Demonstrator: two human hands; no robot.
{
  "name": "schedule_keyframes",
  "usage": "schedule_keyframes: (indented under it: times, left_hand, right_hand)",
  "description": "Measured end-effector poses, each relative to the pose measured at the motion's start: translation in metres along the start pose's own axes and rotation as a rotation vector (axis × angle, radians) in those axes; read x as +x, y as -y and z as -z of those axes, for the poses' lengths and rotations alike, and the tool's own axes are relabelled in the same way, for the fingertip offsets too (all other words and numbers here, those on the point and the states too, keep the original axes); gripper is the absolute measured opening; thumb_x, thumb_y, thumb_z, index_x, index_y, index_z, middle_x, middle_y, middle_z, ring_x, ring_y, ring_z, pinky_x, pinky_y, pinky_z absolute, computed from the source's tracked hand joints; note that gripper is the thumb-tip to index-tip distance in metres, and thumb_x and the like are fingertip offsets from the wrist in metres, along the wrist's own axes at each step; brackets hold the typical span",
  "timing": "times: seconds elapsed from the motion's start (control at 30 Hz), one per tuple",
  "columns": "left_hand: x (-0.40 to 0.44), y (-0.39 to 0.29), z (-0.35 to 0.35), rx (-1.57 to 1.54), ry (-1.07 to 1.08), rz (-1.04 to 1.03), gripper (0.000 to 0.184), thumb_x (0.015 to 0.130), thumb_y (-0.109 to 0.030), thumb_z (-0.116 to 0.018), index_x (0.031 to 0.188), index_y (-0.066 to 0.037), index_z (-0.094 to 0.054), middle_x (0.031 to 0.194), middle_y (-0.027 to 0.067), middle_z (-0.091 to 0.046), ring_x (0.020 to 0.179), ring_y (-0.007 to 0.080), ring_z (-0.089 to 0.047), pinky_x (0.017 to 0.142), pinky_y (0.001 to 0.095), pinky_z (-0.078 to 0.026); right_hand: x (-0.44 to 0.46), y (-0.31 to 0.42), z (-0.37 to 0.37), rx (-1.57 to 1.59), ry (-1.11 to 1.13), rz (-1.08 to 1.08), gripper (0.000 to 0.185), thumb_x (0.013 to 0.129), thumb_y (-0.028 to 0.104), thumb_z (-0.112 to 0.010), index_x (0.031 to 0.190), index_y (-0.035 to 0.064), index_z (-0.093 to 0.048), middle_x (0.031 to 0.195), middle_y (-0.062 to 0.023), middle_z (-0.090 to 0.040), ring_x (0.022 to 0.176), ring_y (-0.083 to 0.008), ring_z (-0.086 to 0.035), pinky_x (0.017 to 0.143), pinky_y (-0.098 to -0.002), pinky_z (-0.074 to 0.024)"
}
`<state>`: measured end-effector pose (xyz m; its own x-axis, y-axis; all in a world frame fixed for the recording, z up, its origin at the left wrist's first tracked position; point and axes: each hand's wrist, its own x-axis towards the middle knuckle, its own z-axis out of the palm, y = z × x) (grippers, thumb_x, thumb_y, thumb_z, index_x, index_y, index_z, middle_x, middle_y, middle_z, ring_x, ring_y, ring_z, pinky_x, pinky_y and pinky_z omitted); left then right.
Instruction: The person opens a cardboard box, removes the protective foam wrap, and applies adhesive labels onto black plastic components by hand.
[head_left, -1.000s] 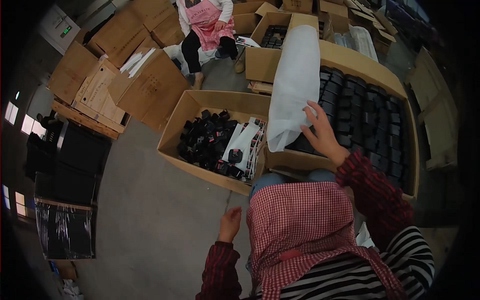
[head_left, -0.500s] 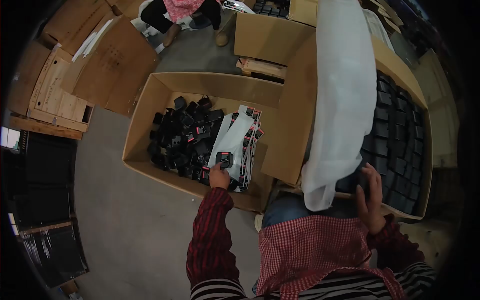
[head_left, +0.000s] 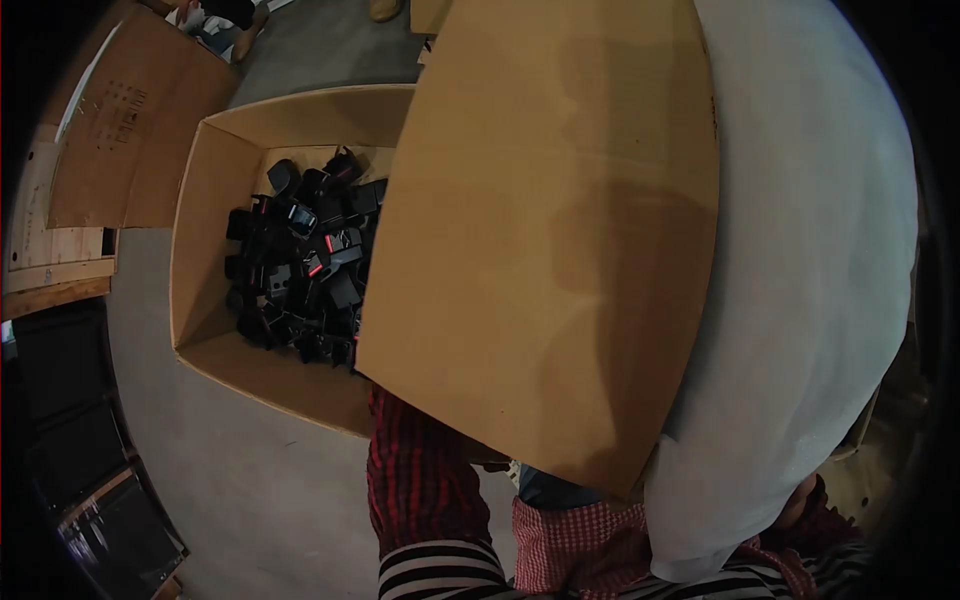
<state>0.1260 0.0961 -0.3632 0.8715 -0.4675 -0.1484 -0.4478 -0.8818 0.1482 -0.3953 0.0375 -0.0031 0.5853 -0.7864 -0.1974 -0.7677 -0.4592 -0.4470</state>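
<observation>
A large cardboard flap [head_left: 540, 240] fills the middle of the view, with a shadow across it. Beneath its lower left edge my left sleeve runs up, and the flap hides my left hand. White translucent wrapping [head_left: 800, 250] hangs along the right of the flap. Only a small part of my right hand [head_left: 797, 500] shows, beside the wrapping's lower right edge; its fingers are hidden. Many black parts [head_left: 310, 265], some with red labels, lie heaped in the open cardboard box [head_left: 225, 240] on the left.
Another cardboard box [head_left: 140, 120] and a wooden crate [head_left: 60, 275] stand at the upper left. Black wrapped stacks [head_left: 75, 400] are at the far left. Part of a seated person [head_left: 235, 15] and a shoe [head_left: 384, 8] show at the top.
The view has moved closer to the right box, so its flap and the white wrapping loom larger. The flap now covers my left hand and the label sheets. My right hand is mostly hidden.
</observation>
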Motion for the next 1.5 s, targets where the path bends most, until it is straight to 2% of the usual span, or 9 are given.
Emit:
schedule_keyframes:
  times: [0.43, 0.63, 0.8, 0.83, 0.93, 1.07, 1.27, 1.3, 1.5]
  left_hand:
    - [-0.079, -0.029, -0.087, -0.369, -0.267, -0.210, 0.047, 0.068, -0.030, -0.076, 0.104, -0.003, -0.061, 0.109, 0.0151, -0.059, 0.105, 0.0353, -0.051, 0.091, 0.0457, -0.043]
    - [-0.048, -0.024, -0.111, -0.552, -0.354, -0.303, 0.044, 0.069, -0.029, -0.075, 0.102, -0.003, -0.062, 0.108, 0.0150, -0.059, 0.104, 0.0354, -0.051, 0.089, 0.0448, -0.044]
    - [-0.010, -0.006, -0.049, -0.724, 0.479, -0.076, 0.033, 0.084, -0.027, -0.063, 0.105, -0.003, -0.067, 0.124, 0.0144, -0.056, 0.115, 0.0311, -0.051, 0.088, 0.0398, -0.047]
    - [-0.006, 0.014, -0.127, -1.415, 0.978, 0.015, 0.043, 0.086, -0.034, -0.064, 0.116, -0.004, -0.064, 0.135, 0.0126, -0.051, 0.119, 0.0266, -0.052, 0.090, 0.0377, -0.047]
    - [-0.030, 0.037, -0.178, -0.907, 0.473, -0.658, 0.046, 0.087, -0.038, -0.064, 0.119, -0.005, -0.063, 0.133, 0.0142, -0.054, 0.124, 0.0246, -0.050, 0.093, 0.0384, -0.046]
    - [0.013, 0.008, -0.025, -0.820, 0.721, 0.006, 0.047, 0.081, -0.039, -0.066, 0.112, -0.003, -0.067, 0.145, 0.0238, -0.036, 0.134, 0.0328, -0.036, 0.107, 0.0403, -0.033]
    - [-0.004, 0.058, -0.254, -0.227, -0.190, -0.237, 0.079, 0.062, -0.032, -0.081, 0.127, -0.002, -0.048, 0.149, 0.0283, -0.021, 0.125, 0.0476, -0.039, 0.102, 0.0507, -0.037]
    - [-0.019, 0.019, -0.152, -0.402, -0.212, -0.017, 0.098, 0.058, -0.037, -0.084, 0.132, -0.001, -0.032, 0.148, 0.0276, -0.023, 0.122, 0.0484, -0.041, 0.102, 0.0507, -0.038]
    - [0.009, -0.005, -0.029, -0.341, 0.301, 0.391, 0.100, 0.048, -0.039, -0.089, 0.124, 0.000, -0.037, 0.133, 0.0200, -0.039, 0.119, 0.0394, -0.044, 0.097, 0.0473, -0.042]
  right_hand:
    - [0.029, -0.003, 0.001, 0.030, -0.166, 0.357, 0.034, 0.085, 0.014, -0.057, 0.111, -0.0080, -0.057, 0.127, -0.0281, -0.048, 0.111, -0.0433, -0.052, 0.093, -0.0460, -0.0432]
    - [0.006, -0.037, -0.005, 0.893, -0.169, -0.191, 0.043, 0.094, 0.035, -0.050, 0.122, 0.0018, -0.053, 0.110, -0.0115, -0.061, 0.092, -0.0243, -0.061, 0.078, -0.0346, -0.0516]
    - [-0.001, -0.039, -0.014, 0.900, -0.177, -0.224, 0.044, 0.094, 0.036, -0.050, 0.122, 0.0019, -0.052, 0.110, -0.0117, -0.061, 0.093, -0.0247, -0.060, 0.079, -0.0348, -0.0513]
    - [-0.003, -0.040, -0.015, 0.903, -0.181, -0.232, 0.044, 0.094, 0.036, -0.050, 0.122, 0.0019, -0.052, 0.111, -0.0117, -0.061, 0.094, -0.0248, -0.060, 0.079, -0.0349, -0.0513]
    - [-0.009, -0.041, -0.026, 0.930, -0.178, -0.257, 0.045, 0.094, 0.036, -0.050, 0.122, 0.0020, -0.052, 0.111, -0.0118, -0.060, 0.094, -0.0251, -0.060, 0.080, -0.0350, -0.0511]
    - [-0.005, -0.038, -0.034, 0.961, -0.168, -0.241, 0.046, 0.093, 0.037, -0.050, 0.123, 0.0020, -0.052, 0.112, -0.0119, -0.060, 0.095, -0.0254, -0.060, 0.080, -0.0352, -0.0509]
    - [0.006, -0.044, -0.024, 0.953, -0.176, -0.211, 0.047, 0.093, 0.038, -0.051, 0.123, 0.0021, -0.051, 0.113, -0.0121, -0.059, 0.096, -0.0259, -0.059, 0.081, -0.0354, -0.0505]
    - [0.004, -0.044, -0.023, 0.946, -0.179, -0.219, 0.047, 0.093, 0.038, -0.051, 0.123, 0.0021, -0.051, 0.113, -0.0122, -0.059, 0.096, -0.0260, -0.059, 0.081, -0.0355, -0.0505]
    - [-0.003, -0.046, -0.029, 0.975, -0.160, -0.273, 0.048, 0.093, 0.039, -0.051, 0.124, 0.0022, -0.051, 0.114, -0.0123, -0.059, 0.098, -0.0265, -0.059, 0.082, -0.0358, -0.0501]
